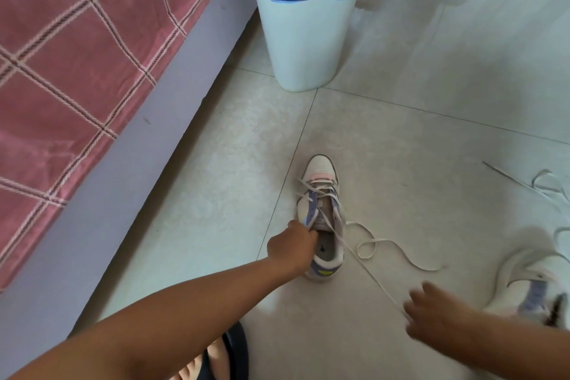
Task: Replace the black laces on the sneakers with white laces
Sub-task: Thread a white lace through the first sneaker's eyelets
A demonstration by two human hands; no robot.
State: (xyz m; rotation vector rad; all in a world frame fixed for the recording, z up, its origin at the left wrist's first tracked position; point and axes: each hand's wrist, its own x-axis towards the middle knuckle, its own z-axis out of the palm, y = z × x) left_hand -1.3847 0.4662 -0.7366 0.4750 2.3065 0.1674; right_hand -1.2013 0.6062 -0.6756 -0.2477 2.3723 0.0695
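Upright, sneaker (320, 216) toe away, lengthwise

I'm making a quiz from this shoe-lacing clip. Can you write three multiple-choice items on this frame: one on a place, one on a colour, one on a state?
1. Where does the bin stand?
A. beside the bed
B. on the bed
C. behind the person

2. What colour is the lace pulled by the right hand?
A. black
B. red
C. white

3. What is the left hand doing?
A. lying flat on the floor
B. gripping the sneaker at its opening
C. reaching into the bin

Answers: 1 A, the bin sits on the floor by the bed. 2 C, the taut lace is white. 3 B, its fingers curl round the sneaker's collar.
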